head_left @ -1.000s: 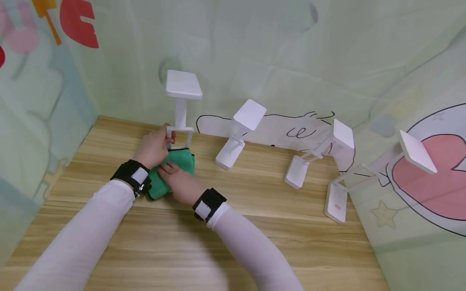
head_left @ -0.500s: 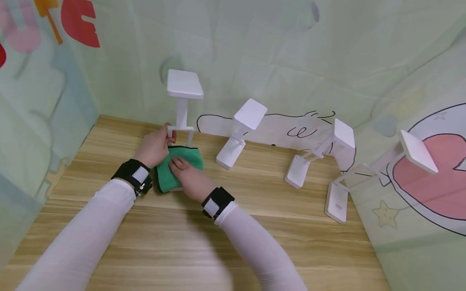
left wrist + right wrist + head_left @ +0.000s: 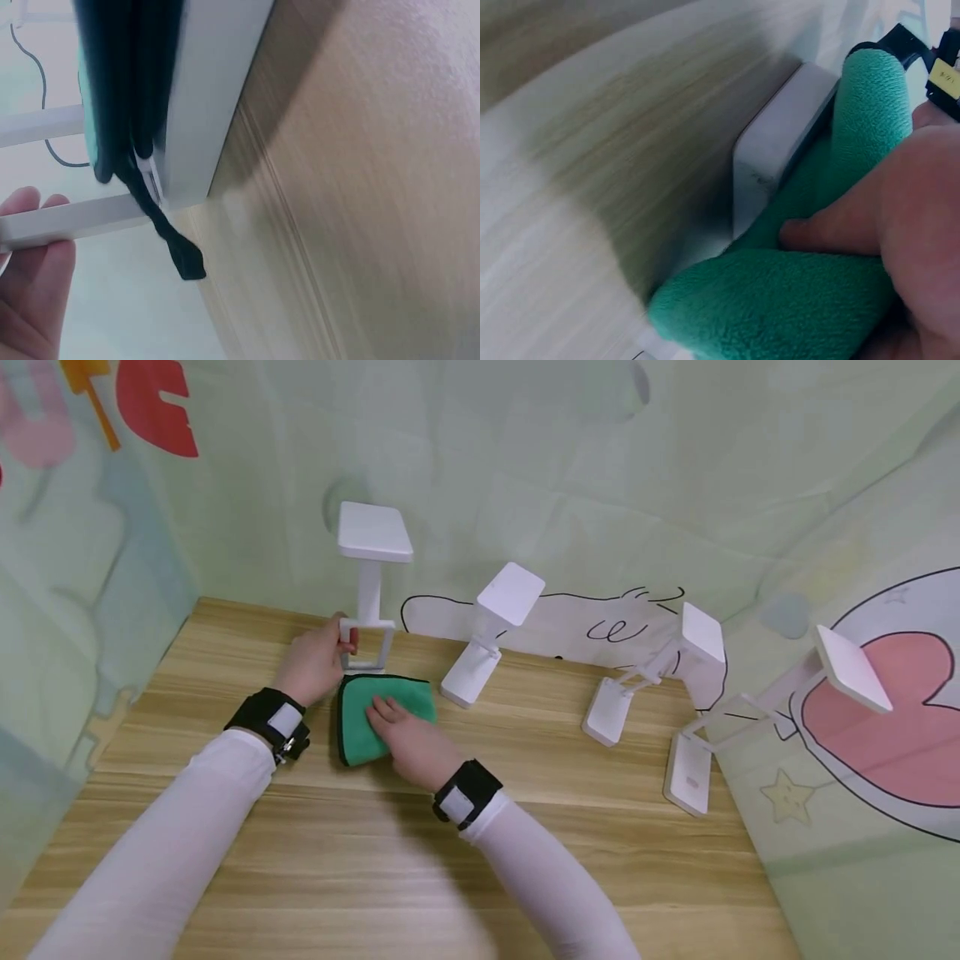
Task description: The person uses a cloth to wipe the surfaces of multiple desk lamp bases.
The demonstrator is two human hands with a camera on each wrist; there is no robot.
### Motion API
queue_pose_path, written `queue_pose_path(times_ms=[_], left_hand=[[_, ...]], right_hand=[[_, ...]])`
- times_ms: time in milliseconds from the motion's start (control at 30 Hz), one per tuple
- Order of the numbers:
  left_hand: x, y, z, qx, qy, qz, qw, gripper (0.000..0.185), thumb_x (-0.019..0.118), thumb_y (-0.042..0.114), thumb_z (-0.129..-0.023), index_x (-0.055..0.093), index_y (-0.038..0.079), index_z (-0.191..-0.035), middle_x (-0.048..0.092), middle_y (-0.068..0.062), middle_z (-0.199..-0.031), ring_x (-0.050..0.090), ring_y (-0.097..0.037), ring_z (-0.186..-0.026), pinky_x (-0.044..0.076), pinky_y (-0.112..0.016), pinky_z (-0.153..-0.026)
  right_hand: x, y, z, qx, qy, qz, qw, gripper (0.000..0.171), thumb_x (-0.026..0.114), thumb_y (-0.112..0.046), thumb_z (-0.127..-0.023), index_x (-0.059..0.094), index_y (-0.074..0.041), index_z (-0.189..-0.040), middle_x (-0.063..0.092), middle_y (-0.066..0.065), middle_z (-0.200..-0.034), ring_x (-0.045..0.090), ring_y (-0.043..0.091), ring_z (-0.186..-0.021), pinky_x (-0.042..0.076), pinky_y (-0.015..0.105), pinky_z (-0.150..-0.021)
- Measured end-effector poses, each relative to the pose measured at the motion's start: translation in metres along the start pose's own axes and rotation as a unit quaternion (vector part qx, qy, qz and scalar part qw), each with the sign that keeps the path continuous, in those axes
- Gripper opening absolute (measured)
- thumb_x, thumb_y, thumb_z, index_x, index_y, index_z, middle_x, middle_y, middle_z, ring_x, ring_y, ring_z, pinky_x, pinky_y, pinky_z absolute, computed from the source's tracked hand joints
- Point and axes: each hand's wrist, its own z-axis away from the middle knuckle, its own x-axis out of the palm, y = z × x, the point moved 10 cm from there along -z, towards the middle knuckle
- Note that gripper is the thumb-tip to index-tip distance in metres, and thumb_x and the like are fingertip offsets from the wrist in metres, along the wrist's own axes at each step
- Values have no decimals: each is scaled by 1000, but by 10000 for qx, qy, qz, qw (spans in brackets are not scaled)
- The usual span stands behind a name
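A tall white stand (image 3: 369, 583) rises at the back left of the wooden table (image 3: 525, 827). My left hand (image 3: 335, 647) pinches the bar of its lower frame; the left wrist view shows the fingers (image 3: 34, 262) round that bar (image 3: 82, 219). A green cloth (image 3: 360, 727) with a dark hem lies on the stand's flat base. My right hand (image 3: 388, 720) presses on the cloth with outstretched fingers. In the right wrist view the cloth (image 3: 780, 300) bunches round my fingers (image 3: 847, 221) beside the white base (image 3: 776, 146).
Three more white stands stand along the back and right: one tilted (image 3: 491, 639), one leaning (image 3: 652, 672), one at the right wall (image 3: 750, 718). Printed fabric walls close in the table at the left, back and right.
My right hand has slid the green cloth to the right and towards me, and it now lies flatter. The left hand has kept its hold on the stand's frame.
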Motion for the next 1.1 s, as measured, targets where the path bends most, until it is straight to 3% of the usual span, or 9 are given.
queue_pose_path(times_ms=[300,600,733,900,1100], left_hand=[[1,-7,0,-190,-35,-34,9998,19,52,-7,-101,54,-3,-120,70,-22,-100,68,-41,-85,54,-59,-75],[3,-5,1,-210,-184,-44,9996,19,53,-5,-104,53,-4,-123,69,-24,-99,66,-40,-83,54,-59,-73],[3,-5,1,-215,-208,-79,9995,26,53,-7,-102,52,-7,-128,68,-26,-100,66,-41,-82,54,-59,-73],[3,-2,0,-81,-160,-28,9998,12,53,-4,-105,53,-2,-117,67,-22,-95,64,-39,-77,52,-56,-70],[2,-3,-1,28,-3,-32,10000,8,53,-1,-107,53,0,-115,69,-20,-94,66,-40,-76,52,-57,-69]], right_hand=[[0,-30,18,-28,-118,640,9979,55,62,-7,-107,46,-1,-160,45,17,-165,45,33,-151,40,35,-118],[4,-49,18,-276,-504,751,9955,63,66,-11,-104,44,-5,-162,41,12,-168,40,26,-154,39,29,-117],[4,-53,12,-481,-566,723,9946,62,65,-11,-106,42,-6,-163,41,12,-168,40,26,-154,40,29,-116],[4,-53,-1,-646,-574,485,9951,62,63,-7,-106,42,-6,-164,39,12,-169,39,27,-155,40,27,-116],[2,-46,-21,-577,-489,-2,9971,64,62,0,-103,42,-5,-163,38,12,-170,35,28,-157,33,28,-121]])
